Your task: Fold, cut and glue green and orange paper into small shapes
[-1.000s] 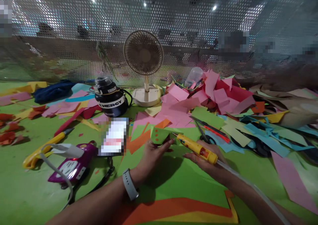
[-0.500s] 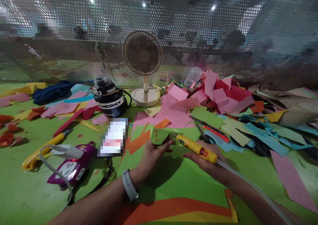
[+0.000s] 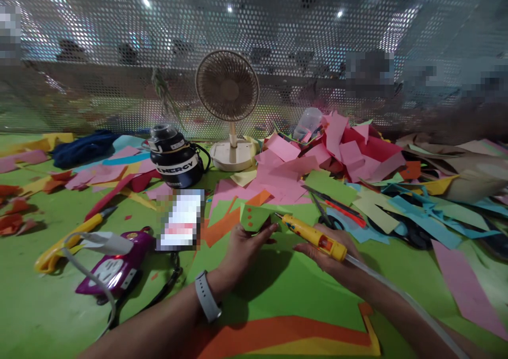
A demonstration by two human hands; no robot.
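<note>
My left hand (image 3: 248,248), with a pale watch strap (image 3: 207,297) at the wrist, pinches a small folded piece of green paper (image 3: 254,217) marked with orange dots. In my right hand (image 3: 335,256) is a yellow pen-shaped corded tool (image 3: 313,236) with a thin metal tip and a reddish window. Its tip points left, close to the paper's right edge; I cannot tell if they touch. A translucent cord (image 3: 400,295) trails from the tool along my right forearm. Beneath both hands lies a large green sheet (image 3: 301,290) over orange and yellow sheets (image 3: 278,335).
To the left are a purple power strip (image 3: 115,266) with a white plug, a yellow-handled tool (image 3: 71,237) and a lit phone (image 3: 180,219). Behind stand a black bottle (image 3: 174,160) and a fan (image 3: 228,86). Paper scraps (image 3: 286,163) and scissors (image 3: 331,221) lie right of centre.
Both hands, the green paper and the tool keep almost the same positions. Only a very slight shift of the view shows.
</note>
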